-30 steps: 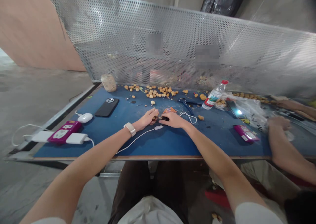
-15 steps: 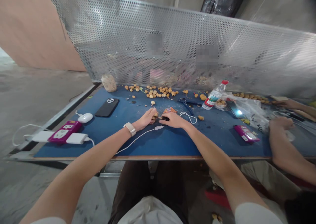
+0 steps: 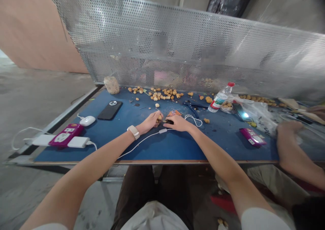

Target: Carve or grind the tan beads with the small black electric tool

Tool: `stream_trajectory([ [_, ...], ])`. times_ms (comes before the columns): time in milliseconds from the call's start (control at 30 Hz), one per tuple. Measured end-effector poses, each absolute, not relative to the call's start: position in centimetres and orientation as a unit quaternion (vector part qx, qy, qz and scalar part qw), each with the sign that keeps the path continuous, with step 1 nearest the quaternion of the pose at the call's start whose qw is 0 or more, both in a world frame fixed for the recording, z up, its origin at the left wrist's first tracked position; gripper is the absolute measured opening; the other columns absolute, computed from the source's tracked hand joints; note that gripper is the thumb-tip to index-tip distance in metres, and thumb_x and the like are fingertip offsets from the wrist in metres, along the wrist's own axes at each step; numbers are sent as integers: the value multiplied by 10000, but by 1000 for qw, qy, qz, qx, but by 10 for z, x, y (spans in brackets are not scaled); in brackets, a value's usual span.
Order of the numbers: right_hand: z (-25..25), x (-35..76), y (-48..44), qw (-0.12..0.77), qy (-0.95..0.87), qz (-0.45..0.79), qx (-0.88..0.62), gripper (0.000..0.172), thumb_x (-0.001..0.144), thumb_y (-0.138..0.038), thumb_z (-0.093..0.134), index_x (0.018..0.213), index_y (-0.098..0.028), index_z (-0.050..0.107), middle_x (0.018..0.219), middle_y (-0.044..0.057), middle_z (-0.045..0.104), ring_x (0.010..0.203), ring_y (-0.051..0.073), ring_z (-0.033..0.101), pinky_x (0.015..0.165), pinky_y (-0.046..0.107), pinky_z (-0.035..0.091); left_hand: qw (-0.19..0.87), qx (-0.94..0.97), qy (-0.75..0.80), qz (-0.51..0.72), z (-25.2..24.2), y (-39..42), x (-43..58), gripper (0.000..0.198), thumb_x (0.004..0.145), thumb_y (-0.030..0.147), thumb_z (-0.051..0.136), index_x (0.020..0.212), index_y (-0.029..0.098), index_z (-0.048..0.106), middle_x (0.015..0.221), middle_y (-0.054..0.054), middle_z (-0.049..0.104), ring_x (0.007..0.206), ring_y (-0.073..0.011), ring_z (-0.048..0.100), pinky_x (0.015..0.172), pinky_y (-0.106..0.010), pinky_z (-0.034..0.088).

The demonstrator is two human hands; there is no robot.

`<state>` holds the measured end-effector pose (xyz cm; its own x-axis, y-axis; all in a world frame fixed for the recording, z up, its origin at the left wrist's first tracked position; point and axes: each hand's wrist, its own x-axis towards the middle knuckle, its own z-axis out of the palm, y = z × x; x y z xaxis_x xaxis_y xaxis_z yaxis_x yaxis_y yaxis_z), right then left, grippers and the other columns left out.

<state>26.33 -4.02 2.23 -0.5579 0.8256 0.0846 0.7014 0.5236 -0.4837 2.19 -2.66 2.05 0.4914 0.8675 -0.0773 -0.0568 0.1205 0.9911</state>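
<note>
Near the middle of the blue tabletop (image 3: 142, 143), my left hand (image 3: 149, 122) is closed around a small tan gourd (image 3: 159, 117). A light watch band circles that wrist. Just to the right, my right hand (image 3: 179, 122) is wrapped round a small black tool (image 3: 169, 121), whose thin tip points left at the gourd. The tool's exact kind is hidden by the fingers. A white cable (image 3: 163, 131) with an inline piece runs beneath the right hand. Orange shavings (image 3: 174, 113) lie just behind the hands, and a pale round gourd (image 3: 157, 105) rests farther back.
Several small gourds (image 3: 166, 95) line the back by a perforated metal screen (image 3: 152, 37). A jar (image 3: 111, 85), phone (image 3: 110, 110) and purple power strip (image 3: 66, 135) stand left. Blue-handled pliers (image 3: 194, 110), a bottle (image 3: 220, 98) and a co-worker's arm (image 3: 290, 138) are right.
My left hand has turned the gourd slightly, so more of it shows. At the right, the co-worker's hand is blurred by motion, and another hand behind it has drawn back.
</note>
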Motion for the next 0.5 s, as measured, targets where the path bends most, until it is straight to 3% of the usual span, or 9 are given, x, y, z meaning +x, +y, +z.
stream_trajectory([
  [267, 25, 261, -41, 149, -857, 202, -449, 402, 1201, -535, 701, 959, -215, 682, 880, 36, 698, 831, 212, 616, 785, 333, 357, 662, 555, 370, 343, 23, -28, 22, 432, 1218, 599, 601, 1006, 223, 577, 725, 81, 433, 527, -76, 305, 505, -176, 225],
  [500, 25, 263, -41, 149, -858, 212, -443, 465, 1210, -634, 667, 1000, -219, 681, 919, 47, 706, 881, 232, 644, 809, 338, 381, 665, 563, 373, 320, 26, -29, 20, 551, 1217, 732, 541, 987, 232, 551, 699, 53, 502, 488, -76, 324, 465, -185, 208],
])
